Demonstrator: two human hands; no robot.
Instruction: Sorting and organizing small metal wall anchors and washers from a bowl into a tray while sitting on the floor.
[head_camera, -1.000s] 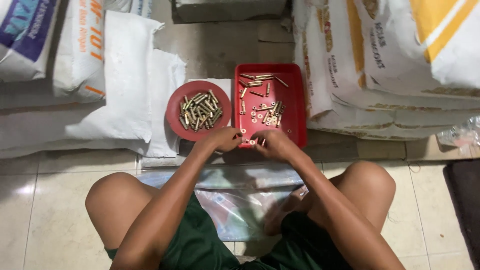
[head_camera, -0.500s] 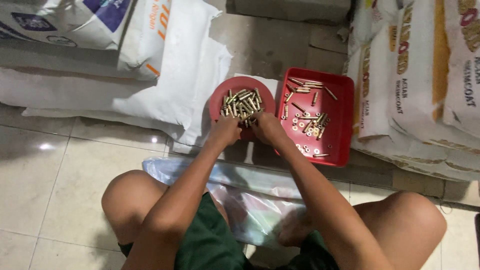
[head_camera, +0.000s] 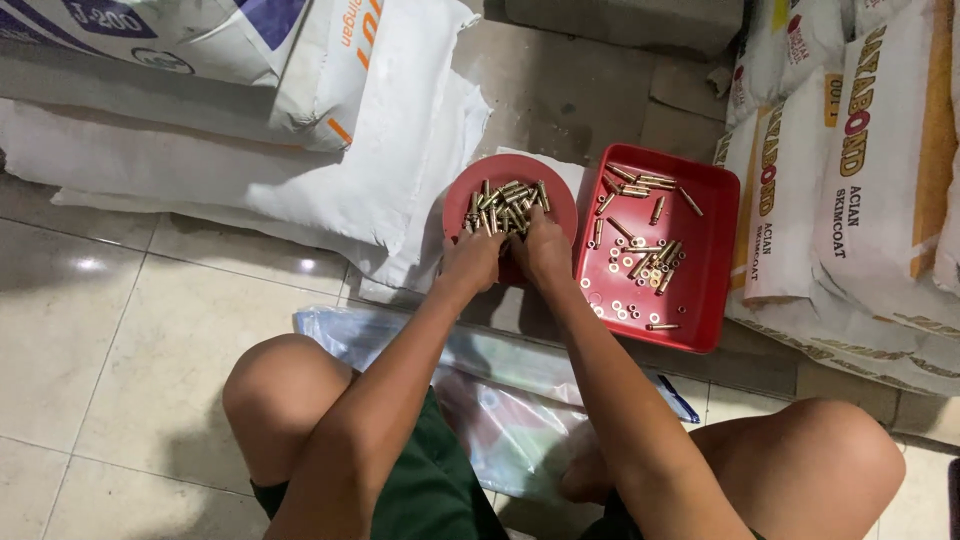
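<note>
My left hand and right hand meet side by side at the near rim of the round red bowl, fingers curled down into the heap of brass pins it holds; I cannot tell whether either hand has closed on a pin or only rests on the pile, since the fingertips are hidden behind the knuckles. The bowl stands on the floor, on a white sheet, and everything else I place from it. Just right of the bowl, touching or nearly so, lies the square red tray, with more pins and small brass rings scattered loose across it. As I judge it, the risk is in the crowding: both hands press at one edge of a shallow bowl, so a heavy wrist could tip it and roll pins across the tiles, and a pin carried over the gap to the tray could slip under the sacks. Counting: two hands, one bowl, one tray; the bowl's pins are too piled to number, a few dozen at a guess; the tray shows some twenty pins and about a dozen rings. Left of the bowl white sacks lie stacked, right of it beyond the tray more sacks, and nearer me than the bowl a clear plastic bag lies between my knees.
</note>
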